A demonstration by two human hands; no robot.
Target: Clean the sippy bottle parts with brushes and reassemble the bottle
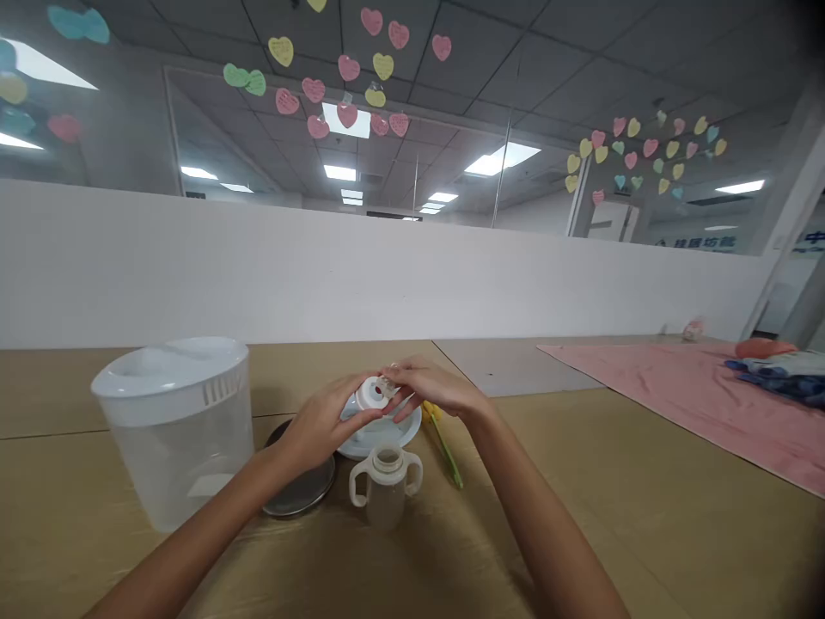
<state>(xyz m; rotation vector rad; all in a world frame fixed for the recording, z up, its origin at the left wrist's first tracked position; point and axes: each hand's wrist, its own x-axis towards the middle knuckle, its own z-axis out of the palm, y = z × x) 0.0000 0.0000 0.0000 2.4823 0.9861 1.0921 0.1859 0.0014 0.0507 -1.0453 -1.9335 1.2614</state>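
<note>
Head view: the left hand [320, 419], half-curled, grips a white cap [369, 394]; the right hand [433, 383], fingers bent, pinches a clear piece [388, 388].

White cap [369, 395], seemingly translucent bottle [385, 503]

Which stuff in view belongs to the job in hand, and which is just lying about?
Looks in use:
white cap, held in the left hand
small clear piece, touched by the right hand
two-handled bottle, open, likely

Probably just lying about:
lidded bucket
dark round tray
white dish
yellow-and-green item
pink cloth
</note>
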